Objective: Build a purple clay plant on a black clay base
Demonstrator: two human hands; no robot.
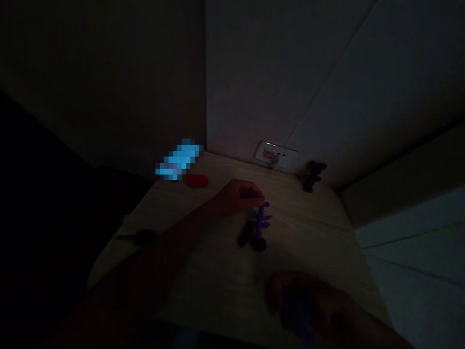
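Note:
My left hand [241, 195] is closed in a pinch at the top of a purple stem with leaf-like side pieces [259, 220]. The stem stands upright on a dark round base [259, 244] on the table. Just left of that base lies a dark oblong object [245, 234], its kind too dim to tell. Nearer to me on the right, my right hand [308, 291] has its fingers curled around a bluish-purple object [300, 315]. Deep shadow hides that object's shape.
On the wooden table [218, 291] lie a red oval object [196, 181], a dark flat round thing with a handle [144, 237] and a bright pixelated rectangle [180, 161]. A dark knobbly figure [314, 176] stands by the wall, near a switch socket plate [278, 154].

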